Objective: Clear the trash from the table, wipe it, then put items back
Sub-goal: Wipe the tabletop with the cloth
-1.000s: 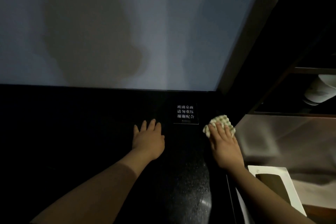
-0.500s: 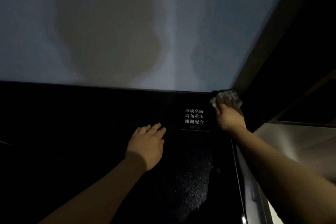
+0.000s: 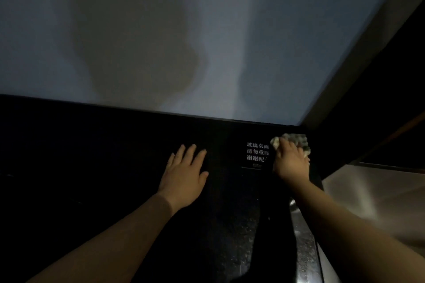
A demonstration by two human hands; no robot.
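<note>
The table (image 3: 96, 167) is a black glossy glass top running along a pale wall. My right hand (image 3: 290, 163) presses a crumpled pale waffle cloth (image 3: 296, 141) onto the table's far right corner, with the fingers closed over it. My left hand (image 3: 184, 173) lies flat on the table, palm down, fingers spread, holding nothing. A small sign with white Chinese characters (image 3: 256, 151) sits on the table between the two hands, and my right hand covers its right edge.
The pale wall (image 3: 161, 41) rises right behind the table's far edge, with my shadow on it. A shiny metal strip (image 3: 303, 243) borders the table's right edge. Beyond it lies a lower brownish surface (image 3: 379, 190). A dark wall panel (image 3: 391, 99) stands at the right.
My right hand slid the cloth away from me along the right edge to the far corner, then slightly left over the sign's edge. My left hand stayed flat in place.
</note>
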